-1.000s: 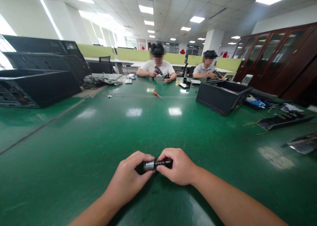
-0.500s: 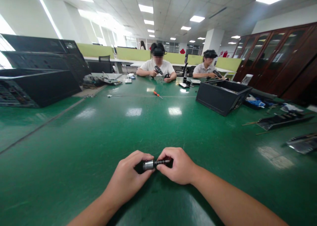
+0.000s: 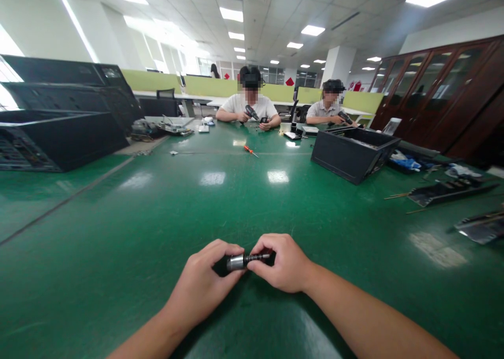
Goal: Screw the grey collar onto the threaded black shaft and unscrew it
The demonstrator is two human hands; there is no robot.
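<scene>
Left hand [image 3: 207,275] grips the metal part [image 3: 236,262] between thumb and fingers. Right hand [image 3: 281,264] curls, clamped on its thin end.

The metal cylinder [image 3: 236,262] is silver, its ringed shaft [image 3: 255,257] dark (the tabletop [image 3: 220,209], green).

Metal part [image 3: 237,262], small, two diameters. Left section: short, shiny silver cylinder, dark at its outer end. Right section: thinner dark rod [image 3: 258,257] with ring-like ridges; can't tell if coils or grooves. Both in line, joined or touching, seam unclear. Axis roughly level, running left-right. Cylinder sits between thumb and fingers of left hand [image 3: 208,272]; right hand [image 3: 283,263] grips around the rod.
</scene>
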